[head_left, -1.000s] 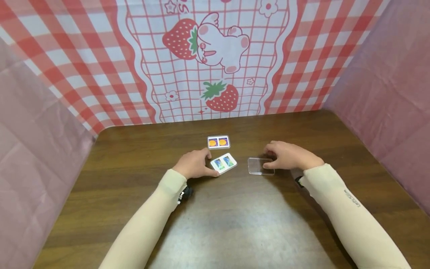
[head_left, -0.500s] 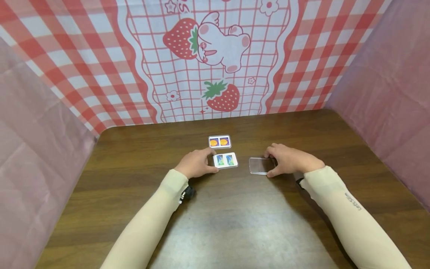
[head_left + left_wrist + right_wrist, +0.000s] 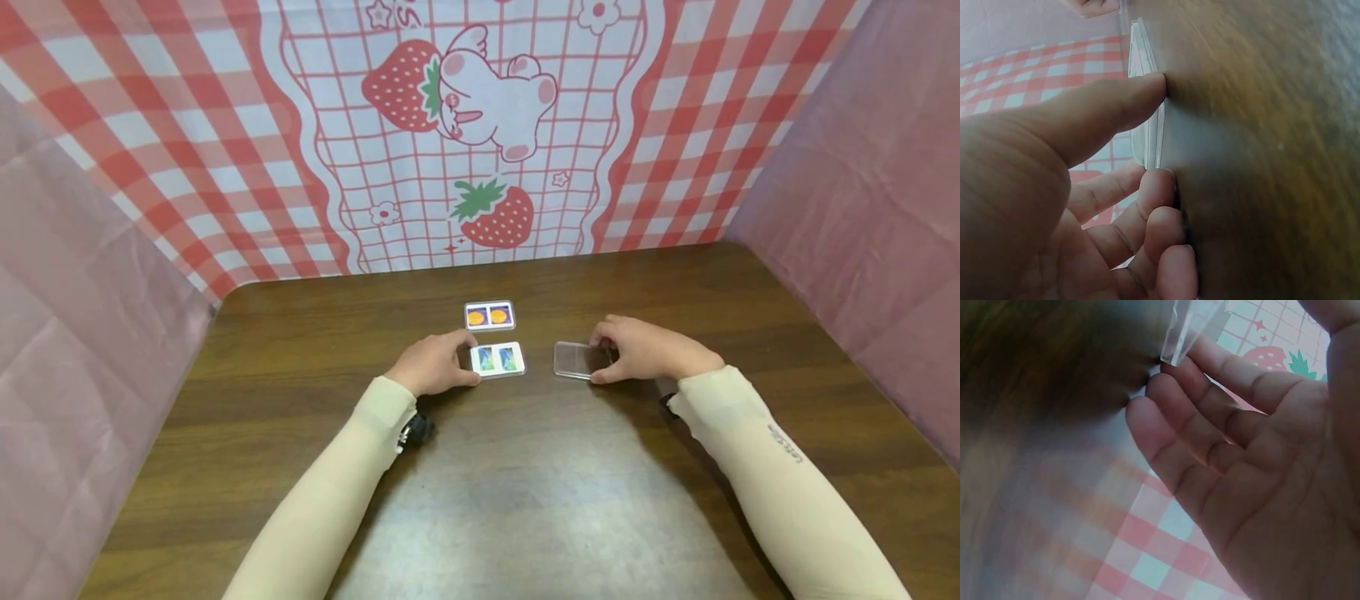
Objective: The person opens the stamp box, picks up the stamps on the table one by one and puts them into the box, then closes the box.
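Note:
A white card with two green-and-blue pictures (image 3: 497,359) lies face up in a shallow clear plastic tray near the middle of the table. Its left end sits between the thumb and index finger of my left hand (image 3: 431,363). In the left wrist view, the thumb crosses the edges of the card (image 3: 1139,128) and tray, seen side-on, with the other fingertips down by the tabletop. To the right, my right hand (image 3: 643,348) pinches the right end of a clear plastic lid (image 3: 573,360). A corner of that lid (image 3: 1179,340) shows above the fingers in the right wrist view.
Just behind the card lies a clear case (image 3: 489,316) holding a card with two orange-and-purple pictures. The brown wooden table (image 3: 525,483) meets a red-and-white checked strawberry cloth (image 3: 495,208) at the back. Pink cloth (image 3: 847,183) hangs at both sides.
The picture card has turned from slanted to straight in its tray. My right thumb has shifted from on top of the lid to its near edge, and the lid has moved slightly away from me.

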Action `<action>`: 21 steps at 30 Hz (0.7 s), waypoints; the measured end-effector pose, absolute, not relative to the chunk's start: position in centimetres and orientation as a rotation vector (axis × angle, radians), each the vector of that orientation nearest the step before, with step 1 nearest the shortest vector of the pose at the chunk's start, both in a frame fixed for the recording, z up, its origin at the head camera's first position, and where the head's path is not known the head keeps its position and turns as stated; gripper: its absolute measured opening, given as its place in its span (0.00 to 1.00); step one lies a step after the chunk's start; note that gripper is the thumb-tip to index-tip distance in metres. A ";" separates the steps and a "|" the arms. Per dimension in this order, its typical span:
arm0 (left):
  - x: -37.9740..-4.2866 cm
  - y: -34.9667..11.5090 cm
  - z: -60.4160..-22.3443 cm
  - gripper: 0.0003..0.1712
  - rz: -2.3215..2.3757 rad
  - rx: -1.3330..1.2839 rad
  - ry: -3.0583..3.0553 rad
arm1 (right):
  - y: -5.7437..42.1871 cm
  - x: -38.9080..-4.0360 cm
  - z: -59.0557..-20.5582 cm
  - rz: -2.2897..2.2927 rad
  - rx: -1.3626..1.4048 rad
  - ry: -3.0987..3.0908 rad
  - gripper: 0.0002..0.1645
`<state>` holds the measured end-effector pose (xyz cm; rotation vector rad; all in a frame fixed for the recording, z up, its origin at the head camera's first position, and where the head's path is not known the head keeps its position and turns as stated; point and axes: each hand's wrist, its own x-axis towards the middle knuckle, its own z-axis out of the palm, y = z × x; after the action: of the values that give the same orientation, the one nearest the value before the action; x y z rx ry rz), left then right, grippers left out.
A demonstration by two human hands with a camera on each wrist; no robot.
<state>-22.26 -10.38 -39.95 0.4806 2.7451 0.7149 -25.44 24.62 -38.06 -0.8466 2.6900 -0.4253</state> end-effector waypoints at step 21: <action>-22.2 -10.6 -39.8 0.32 0.752 0.469 2.717 | 21.2 -27.9 -36.6 -0.666 -0.922 2.949 0.35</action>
<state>-22.19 -10.56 -39.75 0.4691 2.7165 0.7524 -27.88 21.21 -36.60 -0.9221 2.9489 -0.6664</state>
